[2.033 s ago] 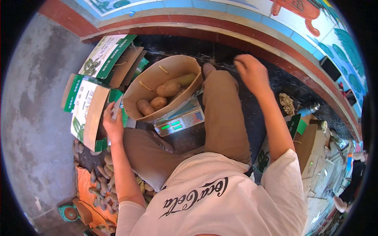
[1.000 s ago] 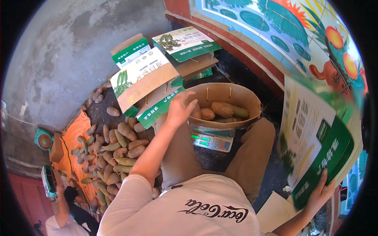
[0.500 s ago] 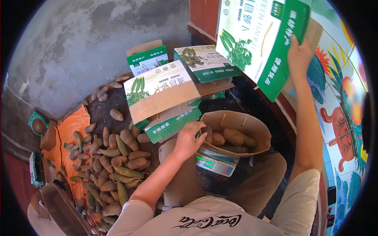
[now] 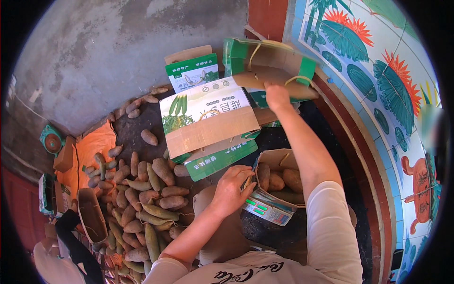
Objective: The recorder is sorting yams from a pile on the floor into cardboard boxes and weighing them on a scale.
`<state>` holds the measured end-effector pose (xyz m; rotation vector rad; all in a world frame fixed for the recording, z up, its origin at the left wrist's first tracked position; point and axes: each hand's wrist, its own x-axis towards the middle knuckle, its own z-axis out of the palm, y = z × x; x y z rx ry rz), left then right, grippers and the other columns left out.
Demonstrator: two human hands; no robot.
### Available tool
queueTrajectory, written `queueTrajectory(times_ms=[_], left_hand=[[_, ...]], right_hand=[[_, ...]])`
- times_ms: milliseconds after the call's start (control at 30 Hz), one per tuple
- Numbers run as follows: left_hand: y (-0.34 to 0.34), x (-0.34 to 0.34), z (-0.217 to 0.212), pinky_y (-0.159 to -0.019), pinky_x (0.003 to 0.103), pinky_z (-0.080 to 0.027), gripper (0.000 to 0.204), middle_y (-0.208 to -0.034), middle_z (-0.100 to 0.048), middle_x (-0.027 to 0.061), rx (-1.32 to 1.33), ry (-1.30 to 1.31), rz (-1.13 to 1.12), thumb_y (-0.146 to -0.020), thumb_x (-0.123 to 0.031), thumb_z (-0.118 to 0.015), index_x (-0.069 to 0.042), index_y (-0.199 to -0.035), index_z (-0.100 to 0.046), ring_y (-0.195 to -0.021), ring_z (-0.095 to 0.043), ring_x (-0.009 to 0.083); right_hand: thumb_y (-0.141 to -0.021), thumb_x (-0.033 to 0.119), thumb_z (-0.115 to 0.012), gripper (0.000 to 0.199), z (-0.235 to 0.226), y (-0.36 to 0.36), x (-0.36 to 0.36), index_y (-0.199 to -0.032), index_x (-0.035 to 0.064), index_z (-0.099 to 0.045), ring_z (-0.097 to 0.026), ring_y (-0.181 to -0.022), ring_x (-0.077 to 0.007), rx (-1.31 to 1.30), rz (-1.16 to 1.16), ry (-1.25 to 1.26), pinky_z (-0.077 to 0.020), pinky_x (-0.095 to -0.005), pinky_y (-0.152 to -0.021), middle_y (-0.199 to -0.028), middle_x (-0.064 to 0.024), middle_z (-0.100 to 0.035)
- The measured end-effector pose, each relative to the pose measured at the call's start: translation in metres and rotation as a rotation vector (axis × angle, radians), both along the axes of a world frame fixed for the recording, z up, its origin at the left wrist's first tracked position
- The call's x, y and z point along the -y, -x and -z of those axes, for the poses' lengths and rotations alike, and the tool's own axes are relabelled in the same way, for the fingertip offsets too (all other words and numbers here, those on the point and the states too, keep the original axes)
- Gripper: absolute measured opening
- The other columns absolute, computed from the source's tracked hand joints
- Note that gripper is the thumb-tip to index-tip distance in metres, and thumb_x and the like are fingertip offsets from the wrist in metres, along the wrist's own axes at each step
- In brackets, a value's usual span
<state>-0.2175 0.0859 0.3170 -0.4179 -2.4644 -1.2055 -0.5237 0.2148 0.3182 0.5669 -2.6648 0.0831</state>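
A cardboard box (image 4: 279,198) holding several brown root vegetables (image 4: 292,180) stands on a digital scale (image 4: 268,211) between my knees. My left hand (image 4: 233,189) is closed on its left rim. Farther off, my right hand (image 4: 277,96) grips the near flap of an open green-and-white carton (image 4: 307,71), slightly blurred, with rope handles and its inside facing up. That carton sits over another carton lower in the stack. Left of it lies a white carton (image 4: 208,102) printed with green vegetables.
A pile of brown and green root vegetables (image 4: 137,203) covers the floor at left, partly on an orange sheet (image 4: 99,146). Another carton (image 4: 191,71) stands by the grey wall. At lower left a person's dark sleeve (image 4: 78,241) shows beside an oblong box (image 4: 90,208).
My right hand has brought the carton down from the upper right onto the stack, moving left, and its open inside now shows. My left hand stays at the box rim.
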Motion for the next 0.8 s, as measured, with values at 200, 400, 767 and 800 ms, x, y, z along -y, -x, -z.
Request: queueTrajectory(times_ms=[200,400,767,800], left_hand=[[-0.002,0.001,-0.003,-0.088,0.039,-0.043,0.027,-0.105,-0.059,0.0144,0.042,0.015,0.014,-0.070,-0.009,-0.068,-0.003,-0.095,-0.060,-0.101,-0.054,0.0320],[-0.003,0.001,-0.001,-0.085,0.039,-0.044,0.025,-0.099,-0.059,0.0160,0.042,0.002,0.028,-0.070,-0.008,-0.067,-0.001,-0.093,-0.059,-0.098,-0.054,0.0329],[0.003,-0.002,-0.001,-0.088,0.039,-0.043,0.029,-0.106,-0.058,0.0152,0.074,0.034,0.064,-0.068,-0.009,-0.068,-0.003,-0.096,-0.059,-0.102,-0.053,0.0324],[0.004,-0.003,-0.002,-0.088,0.039,-0.043,0.029,-0.106,-0.058,0.0152,0.079,0.035,0.066,-0.068,-0.009,-0.068,-0.003,-0.096,-0.059,-0.102,-0.053,0.0324]], right_hand=[[-0.083,0.015,-0.043,0.025,0.039,0.006,-0.001,-0.093,0.0076,-0.065,-0.061,-0.095,-0.0215,0.136,0.163,-0.217,-0.0457,-0.0375,-0.079,-0.096,-0.0095,-0.065],[-0.078,0.011,-0.049,0.021,0.037,0.003,-0.003,-0.084,0.0106,-0.069,-0.062,-0.083,-0.0232,-0.007,0.230,-0.322,-0.0493,-0.0353,-0.069,-0.091,-0.0081,-0.064],[-0.079,0.012,-0.051,0.015,0.034,0.011,-0.020,-0.083,0.0087,-0.065,-0.060,-0.078,-0.0242,-0.148,0.093,-0.266,-0.0509,-0.0346,-0.067,-0.090,-0.0082,-0.057],[-0.079,0.013,-0.050,0.016,0.033,0.015,-0.025,-0.085,0.0090,-0.064,-0.059,-0.080,-0.0243,-0.170,0.106,-0.283,-0.0505,-0.0347,-0.068,-0.091,-0.0081,-0.057]])
